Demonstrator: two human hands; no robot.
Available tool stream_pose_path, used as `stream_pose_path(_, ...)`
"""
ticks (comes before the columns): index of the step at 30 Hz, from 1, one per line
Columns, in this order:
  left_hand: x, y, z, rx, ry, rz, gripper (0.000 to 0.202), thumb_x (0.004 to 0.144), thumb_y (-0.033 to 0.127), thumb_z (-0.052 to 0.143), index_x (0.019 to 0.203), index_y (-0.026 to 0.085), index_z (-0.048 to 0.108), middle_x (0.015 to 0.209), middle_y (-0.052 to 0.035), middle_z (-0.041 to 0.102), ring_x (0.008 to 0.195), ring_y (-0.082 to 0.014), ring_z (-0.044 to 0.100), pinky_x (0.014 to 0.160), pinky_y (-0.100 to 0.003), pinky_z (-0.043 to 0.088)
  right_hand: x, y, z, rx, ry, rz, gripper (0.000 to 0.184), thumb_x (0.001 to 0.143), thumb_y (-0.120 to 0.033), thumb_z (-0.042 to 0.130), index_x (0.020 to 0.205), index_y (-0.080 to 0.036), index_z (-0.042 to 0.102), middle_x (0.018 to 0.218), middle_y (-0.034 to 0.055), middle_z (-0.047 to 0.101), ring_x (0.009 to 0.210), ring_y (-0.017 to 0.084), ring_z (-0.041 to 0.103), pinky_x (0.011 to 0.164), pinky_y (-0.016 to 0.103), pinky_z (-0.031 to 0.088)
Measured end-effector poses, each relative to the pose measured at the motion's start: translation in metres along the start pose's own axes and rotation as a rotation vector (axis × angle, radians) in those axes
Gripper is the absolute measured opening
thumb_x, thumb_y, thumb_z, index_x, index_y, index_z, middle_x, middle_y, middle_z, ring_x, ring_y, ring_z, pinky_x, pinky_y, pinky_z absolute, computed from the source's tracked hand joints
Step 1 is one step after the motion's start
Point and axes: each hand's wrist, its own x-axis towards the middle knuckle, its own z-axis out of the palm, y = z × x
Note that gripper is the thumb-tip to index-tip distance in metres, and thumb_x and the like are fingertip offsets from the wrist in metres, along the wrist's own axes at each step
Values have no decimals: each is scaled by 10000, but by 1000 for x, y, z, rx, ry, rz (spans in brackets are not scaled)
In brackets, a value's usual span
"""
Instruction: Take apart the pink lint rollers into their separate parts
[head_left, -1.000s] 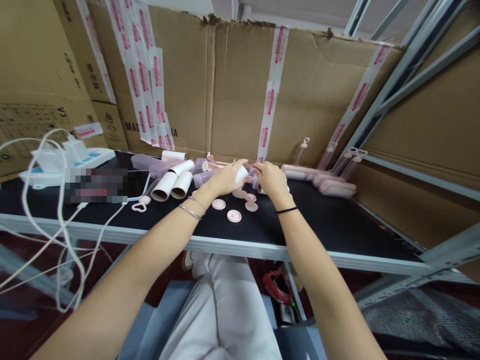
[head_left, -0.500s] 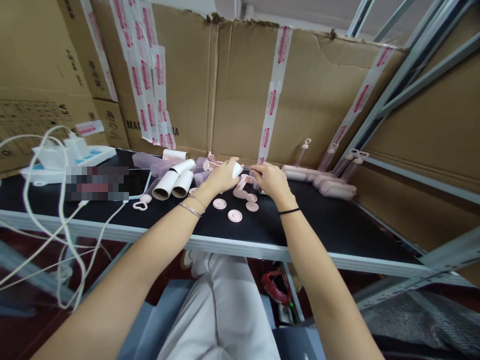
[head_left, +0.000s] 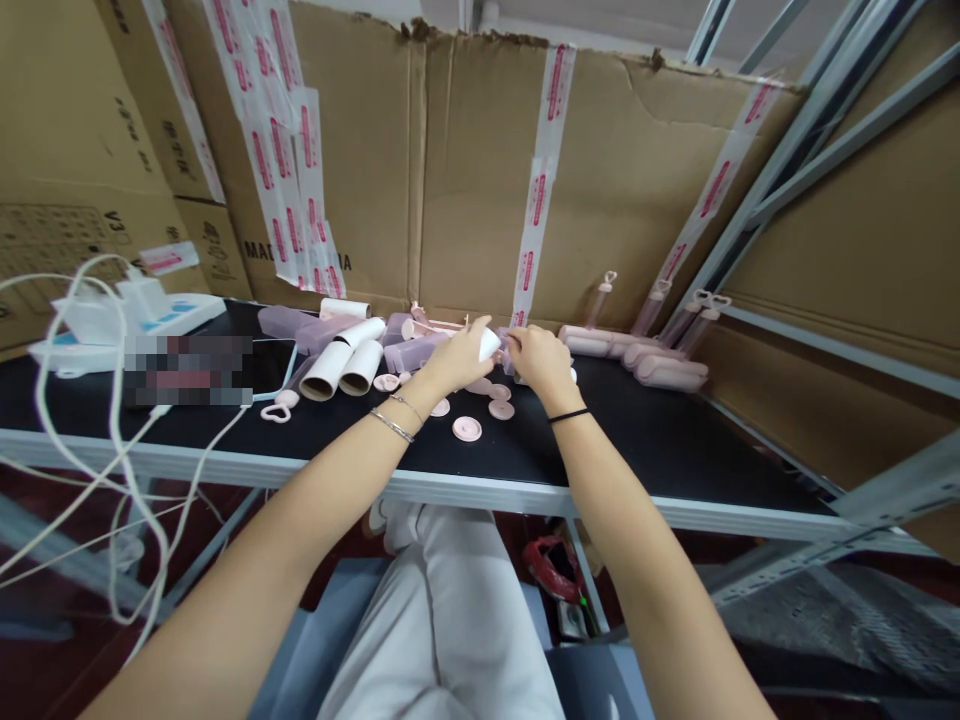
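Observation:
My left hand (head_left: 459, 360) is closed round a white roll (head_left: 489, 345), whose end points toward the right hand. Close beside it, my right hand (head_left: 541, 362) has its fingers pinched together at the roll's end; whatever they hold is hidden. Below the hands lie several round pink caps (head_left: 466, 429) on the black tabletop. Left of the left hand are translucent purple cases (head_left: 414, 353) and white paper rolls (head_left: 360, 367). A pink part with a long thin arm (head_left: 439, 326) lies behind the left hand.
Pink rollers with heart-ended handles (head_left: 670, 365) lie at the back right. A phone (head_left: 271, 368), white cables (head_left: 120, 450) and a power strip (head_left: 176, 316) occupy the left. Taped cardboard (head_left: 480, 200) walls the back; a metal rail (head_left: 465, 492) edges the front.
My left hand has shifted slightly right with the white roll, closer to my right hand. The thin rod seen at my right fingertips is now hidden. The view has moved a little.

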Motion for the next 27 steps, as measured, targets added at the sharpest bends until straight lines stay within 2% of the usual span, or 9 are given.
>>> stream_pose_path(3, 0, -6, -3, 57, -3, -33, 616, 713, 217, 584, 1290, 145, 380, 1285, -192, 490, 1156, -336, 496, 945, -418, 374, 0, 4, -5, 74, 52, -60, 278, 874, -299, 423, 1007, -238, 658, 901, 74, 644, 810, 205, 584, 646, 275, 371)
stream_pose_path(6, 0, -18, -4, 115, 2, -52, 577, 718, 215, 575, 1259, 130, 394, 1201, -212, 541, 1096, -354, 533, 880, -433, 410, -1, 4, -9, 89, 12, -137, 277, 864, -309, 441, 1015, -248, 664, 892, 55, 646, 814, 188, 578, 661, 263, 369)
stream_pose_path(9, 1, -25, -4, 183, -1, -65, 539, 722, 211, 571, 1229, 150, 398, 1156, -187, 572, 1054, -328, 561, 846, -406, 433, -2, 2, -10, 42, -37, -177, 267, 864, -299, 435, 963, -249, 677, 866, 44, 648, 796, 174, 576, 636, 254, 354)
stream_pose_path(14, 1, -23, -5, 272, -12, -64, 503, 736, 226, 559, 1206, 168, 388, 1117, -138, 599, 1021, -285, 582, 799, -357, 459, -3, 1, -11, -2, -41, -163, 277, 876, -300, 417, 994, -256, 664, 899, 40, 653, 813, 164, 576, 623, 245, 345)
stream_pose_path(21, -1, -20, -5, 311, -19, -64, 486, 755, 234, 536, 1215, 162, 397, 1144, -139, 590, 1047, -277, 576, 816, -341, 452, -3, 0, -12, -29, -75, -164, 285, 890, -295, 404, 1014, -255, 657, 928, 45, 650, 854, 165, 577, 647, 245, 362)
stream_pose_path(27, -4, -15, -7, 283, -83, -97, 539, 765, 265, 536, 1263, 118, 390, 1109, -154, 618, 1032, -278, 587, 819, -331, 451, -1, -1, -7, -102, -81, -133, 286, 895, -249, 398, 1013, -243, 658, 963, 64, 645, 870, 171, 584, 657, 243, 373)
